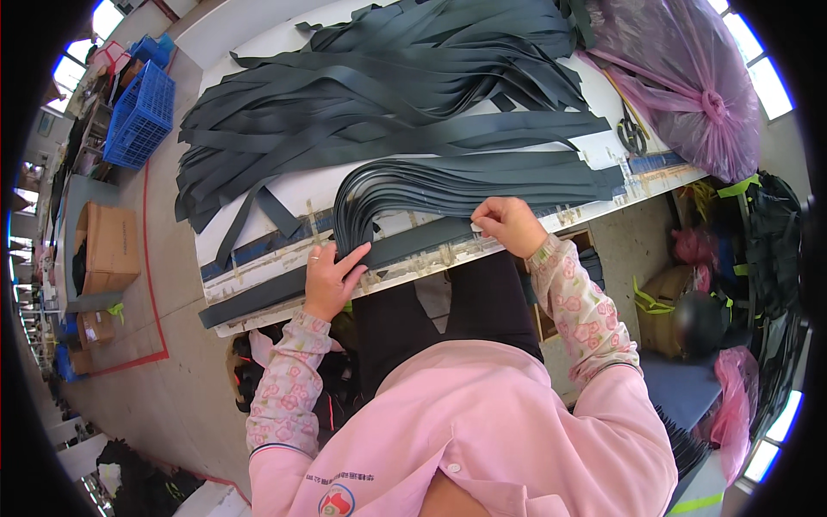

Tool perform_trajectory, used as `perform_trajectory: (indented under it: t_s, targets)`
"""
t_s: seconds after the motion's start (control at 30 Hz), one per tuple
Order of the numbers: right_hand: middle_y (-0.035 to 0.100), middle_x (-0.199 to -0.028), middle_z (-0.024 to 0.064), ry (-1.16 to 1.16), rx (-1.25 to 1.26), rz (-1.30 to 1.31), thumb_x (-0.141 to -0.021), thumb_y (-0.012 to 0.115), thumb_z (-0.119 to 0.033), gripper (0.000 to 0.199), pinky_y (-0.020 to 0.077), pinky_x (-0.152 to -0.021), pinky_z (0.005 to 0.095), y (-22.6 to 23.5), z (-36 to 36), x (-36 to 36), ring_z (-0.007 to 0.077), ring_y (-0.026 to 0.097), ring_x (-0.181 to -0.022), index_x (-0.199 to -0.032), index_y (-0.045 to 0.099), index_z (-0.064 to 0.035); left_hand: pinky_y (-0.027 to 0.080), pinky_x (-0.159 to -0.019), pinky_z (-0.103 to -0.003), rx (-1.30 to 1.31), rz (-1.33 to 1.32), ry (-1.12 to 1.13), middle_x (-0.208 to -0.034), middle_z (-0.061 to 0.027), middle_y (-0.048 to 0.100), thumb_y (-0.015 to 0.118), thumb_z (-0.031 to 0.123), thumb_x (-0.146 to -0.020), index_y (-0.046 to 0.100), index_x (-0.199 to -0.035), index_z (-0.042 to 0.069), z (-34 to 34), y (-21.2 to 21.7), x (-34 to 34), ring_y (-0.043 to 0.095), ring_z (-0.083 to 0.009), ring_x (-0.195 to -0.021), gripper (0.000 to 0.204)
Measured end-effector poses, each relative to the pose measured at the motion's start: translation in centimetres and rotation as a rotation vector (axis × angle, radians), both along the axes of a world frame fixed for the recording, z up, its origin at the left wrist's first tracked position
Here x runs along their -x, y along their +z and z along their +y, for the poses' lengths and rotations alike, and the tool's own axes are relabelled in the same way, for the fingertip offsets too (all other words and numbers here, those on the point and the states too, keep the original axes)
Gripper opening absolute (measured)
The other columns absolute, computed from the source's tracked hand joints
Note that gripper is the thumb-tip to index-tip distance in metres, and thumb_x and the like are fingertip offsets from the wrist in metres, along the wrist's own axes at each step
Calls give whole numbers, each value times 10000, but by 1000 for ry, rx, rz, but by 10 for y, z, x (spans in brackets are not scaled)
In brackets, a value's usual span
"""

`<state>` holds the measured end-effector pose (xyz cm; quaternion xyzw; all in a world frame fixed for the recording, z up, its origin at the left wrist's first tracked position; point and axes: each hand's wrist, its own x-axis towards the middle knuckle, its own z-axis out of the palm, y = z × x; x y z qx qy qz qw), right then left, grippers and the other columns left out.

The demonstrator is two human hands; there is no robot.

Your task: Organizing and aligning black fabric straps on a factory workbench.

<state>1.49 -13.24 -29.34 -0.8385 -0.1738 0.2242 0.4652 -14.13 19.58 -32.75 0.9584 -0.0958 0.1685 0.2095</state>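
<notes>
A single dark grey-green webbing strap lies flat along the near edge of the white table. My left hand rests on it with fingers spread, its fingertips by the hanging ends of a bundle of straps. Farther right, my right hand is closed in a pinch at the strap's upper edge. Between its thumb and finger shows a small white piece, too small to tell its kind. Just behind both hands, the neat bundle of straps runs rightward and bends down at its left end.
A large heap of loose straps covers the far side of the table. Black-handled scissors lie at the right, beside a pink plastic bag. Blue crates and a cardboard box stand to the left.
</notes>
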Motion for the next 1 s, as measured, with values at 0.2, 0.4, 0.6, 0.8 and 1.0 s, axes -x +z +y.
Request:
perform_trajectory:
  t_s: [0.2,0.4,0.6,0.8,1.0]
  targets:
    - [708,-748,102,178,-98,53,-841,661,-108,100,543,-657,324,-16,43,33,205,700,-679,-886,701,-28,411,-725,-410,-35,-5,17,-885,-120,489,795,213,-765,712,-1235,245,3,-2,5,460,-310,-797,478]
    - [697,-742,106,396,-57,-10,-886,649,-135,182,543,-666,334,-16,77,58,196,687,-664,-1018,685,-15,409,-719,-411,-46,24,27,-877,-117,478,786,200,-773,712,-1235,242,5,0,9,459,-311,-795,469]
    - [701,-799,171,374,8,14,-853,649,-124,302,538,-719,404,-11,69,61,323,697,-751,-1140,667,-33,437,-747,-424,-60,-8,-2,-910,-125,508,748,205,-806,678,-1268,285,2,1,2,482,-319,-820,474]
    - [696,-810,198,503,126,-144,-861,639,-111,393,538,-728,455,-9,79,73,378,680,-767,-1249,614,-55,434,-722,-406,-39,-26,18,-842,-84,471,746,176,-778,683,-1261,300,2,1,4,465,-284,-766,502]
    - [703,-817,187,602,236,-297,-854,639,-99,489,542,-757,478,-4,96,79,380,685,-778,-1335,553,-81,433,-734,-395,-35,-28,13,-841,-70,466,743,178,-775,690,-1244,298,6,1,7,467,-274,-765,487]
